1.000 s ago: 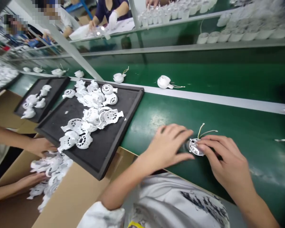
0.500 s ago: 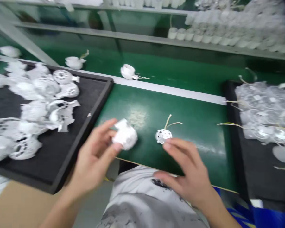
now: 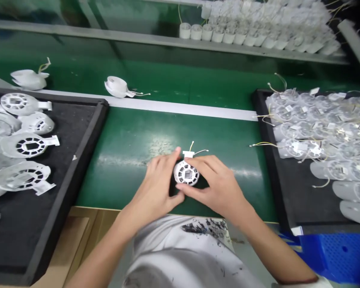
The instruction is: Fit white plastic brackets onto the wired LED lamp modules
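Observation:
Both my hands meet over the green bench top (image 3: pixel 126 180). Between them, a round white plastic housing (image 3: pixel 186 173) with a slotted, spoked face is held. My left hand (image 3: pixel 157 180) grips its left side, and my right hand (image 3: pixel 213 184) wraps over its right side. Thin yellow and white wires (image 3: pixel 199 151) and a small white tab rise from its far edge. My fingers hide part of the rim and the housing's underside.
A black tray (image 3: pixel 78 160) of white slotted housings lies to my left. Another black tray (image 3: pixel 259 132) of round wired parts lies to my right. White finished units sit beyond a white bench strip (image 3: pixel 180 108). A blue plastic crate (image 3: pixel 333 256) stands at lower right.
The white piece in my left hand and the wired disc on the bench now appear together as one held housing. Both hands have closed around it, and the view has swung right.

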`<state>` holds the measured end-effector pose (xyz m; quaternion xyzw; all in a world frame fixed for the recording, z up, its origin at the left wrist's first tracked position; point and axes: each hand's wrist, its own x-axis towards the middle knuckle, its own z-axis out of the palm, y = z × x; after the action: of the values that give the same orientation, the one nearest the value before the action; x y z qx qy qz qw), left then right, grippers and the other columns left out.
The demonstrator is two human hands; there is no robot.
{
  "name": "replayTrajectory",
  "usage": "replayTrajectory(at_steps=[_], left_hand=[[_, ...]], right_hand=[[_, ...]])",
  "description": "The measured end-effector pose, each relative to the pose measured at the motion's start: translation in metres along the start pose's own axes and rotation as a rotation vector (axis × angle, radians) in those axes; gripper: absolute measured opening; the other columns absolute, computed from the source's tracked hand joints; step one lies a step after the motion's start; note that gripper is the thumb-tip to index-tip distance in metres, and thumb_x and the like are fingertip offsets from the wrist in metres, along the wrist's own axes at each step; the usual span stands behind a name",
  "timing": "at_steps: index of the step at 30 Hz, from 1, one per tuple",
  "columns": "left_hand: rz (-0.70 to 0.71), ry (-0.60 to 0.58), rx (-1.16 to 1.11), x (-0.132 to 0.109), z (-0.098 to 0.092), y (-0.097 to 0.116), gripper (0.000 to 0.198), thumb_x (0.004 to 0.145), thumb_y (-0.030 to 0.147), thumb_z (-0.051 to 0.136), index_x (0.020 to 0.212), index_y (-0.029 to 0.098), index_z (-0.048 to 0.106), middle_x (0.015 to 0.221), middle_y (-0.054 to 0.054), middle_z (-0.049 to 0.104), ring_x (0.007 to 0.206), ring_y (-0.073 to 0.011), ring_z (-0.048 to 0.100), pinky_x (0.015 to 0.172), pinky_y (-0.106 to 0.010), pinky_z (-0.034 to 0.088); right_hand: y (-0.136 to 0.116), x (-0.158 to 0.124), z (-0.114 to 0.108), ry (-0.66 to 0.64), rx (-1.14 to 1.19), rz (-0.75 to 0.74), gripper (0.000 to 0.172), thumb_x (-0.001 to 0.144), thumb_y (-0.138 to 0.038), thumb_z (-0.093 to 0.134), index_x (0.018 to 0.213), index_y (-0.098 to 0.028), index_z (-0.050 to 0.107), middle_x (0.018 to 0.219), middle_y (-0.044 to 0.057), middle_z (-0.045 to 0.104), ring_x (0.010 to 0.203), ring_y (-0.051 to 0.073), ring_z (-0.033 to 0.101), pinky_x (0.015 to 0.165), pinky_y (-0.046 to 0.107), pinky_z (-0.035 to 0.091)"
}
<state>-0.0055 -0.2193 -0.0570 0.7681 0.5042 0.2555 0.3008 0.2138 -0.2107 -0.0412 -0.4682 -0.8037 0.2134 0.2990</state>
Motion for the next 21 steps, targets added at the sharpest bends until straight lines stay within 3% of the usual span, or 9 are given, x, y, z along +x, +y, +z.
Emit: replayTrajectory(at_steps=[2, 5, 21], left_hand=[[0.021, -0.027, 0.083, 0.004, 0.011, -0.007, 0.103, 0.092, 0.022, 0.067, 0.172, 0.029, 0.003, 0.147, -0.014, 0.058, 0.131, -0.0352, 0.048, 0.113, -0.058, 0.041], [0.015, 0.001, 0.094, 0.004, 0.023, -0.012, 0.105, 0.094, 0.028, 0.067, 0.172, 0.027, -0.004, 0.145, -0.014, 0.061, 0.126, -0.0347, 0.050, 0.111, -0.055, 0.042], [0.019, 0.002, 0.159, 0.003, 0.022, -0.014, 0.104, 0.093, 0.029, 0.067, 0.172, 0.029, -0.002, 0.143, -0.015, 0.061, 0.126, -0.0364, 0.051, 0.104, -0.055, 0.045]], right_hand=[[0.006, 0.004, 0.006, -0.058, -0.020, 0.007, 0.046, 0.096, -0.044, 0.076, 0.136, -0.024, 0.065, 0.126, 0.010, 0.074, 0.112, 0.028, 0.070, 0.095, 0.045, 0.062], [0.008, 0.005, 0.007, -0.092, -0.035, 0.008, 0.048, 0.098, -0.046, 0.074, 0.139, -0.024, 0.063, 0.129, 0.010, 0.074, 0.114, 0.028, 0.069, 0.097, 0.045, 0.061], [-0.014, 0.003, 0.004, -0.193, -0.182, 0.111, 0.050, 0.104, -0.051, 0.064, 0.146, -0.024, 0.058, 0.131, 0.013, 0.070, 0.114, 0.030, 0.068, 0.094, 0.050, 0.063]])
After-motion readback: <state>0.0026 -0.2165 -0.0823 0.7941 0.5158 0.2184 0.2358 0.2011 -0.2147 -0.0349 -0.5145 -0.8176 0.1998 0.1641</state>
